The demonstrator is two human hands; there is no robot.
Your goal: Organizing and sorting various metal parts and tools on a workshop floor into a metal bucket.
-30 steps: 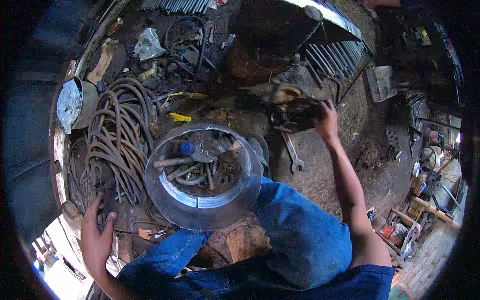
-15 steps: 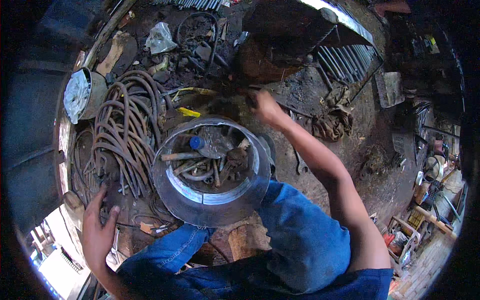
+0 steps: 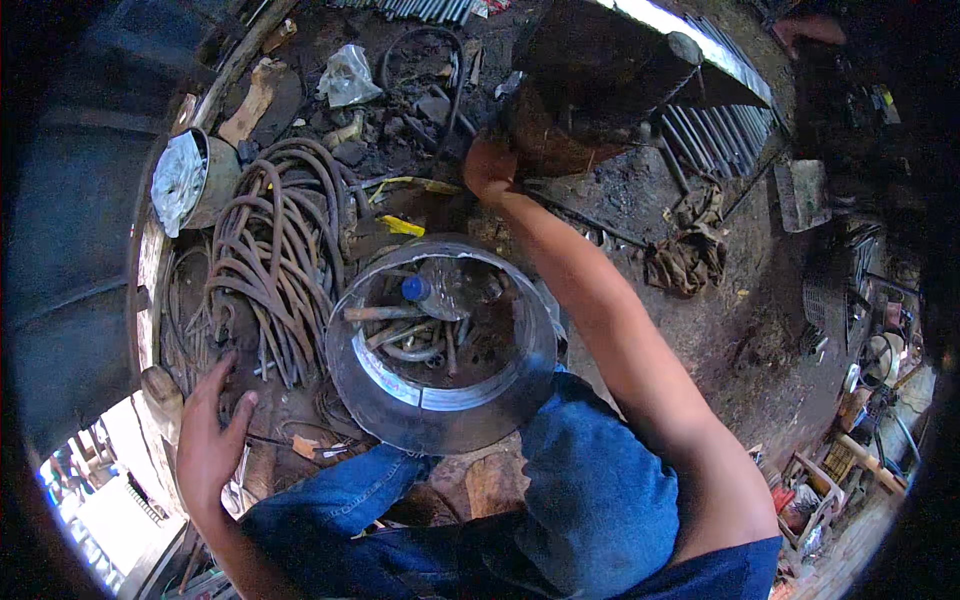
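My left hand (image 3: 212, 435) hangs at the lower left beside the hose coil, its thumb and fingers apart and nothing between them. Stretched far forward, my right hand (image 3: 490, 170) is in shadow at the edge of a dark, hollow metal housing (image 3: 590, 85). Its fingers are hard to make out, and whether they hold anything is not visible. Between my arms, by my knees, stands a round metal drum (image 3: 440, 420) with a wide flange. Inside it are a clear plastic bottle with a blue cap (image 3: 415, 288) and several short pipe pieces (image 3: 415, 352).
A thick coil of brown hose (image 3: 265, 245) lies left of the drum. Behind it stands a bucket (image 3: 222, 185) with a plastic bag. A yellow strip (image 3: 402, 226), a crumpled dark cloth (image 3: 690, 250) and metal rods (image 3: 710, 140) lie on the dirty floor. A wooden box (image 3: 808, 495) is at right.
My right hand has reached farther forward and to the left, into the shadow by the housing. The whole view has shifted slightly. My left hand keeps about the same pose.
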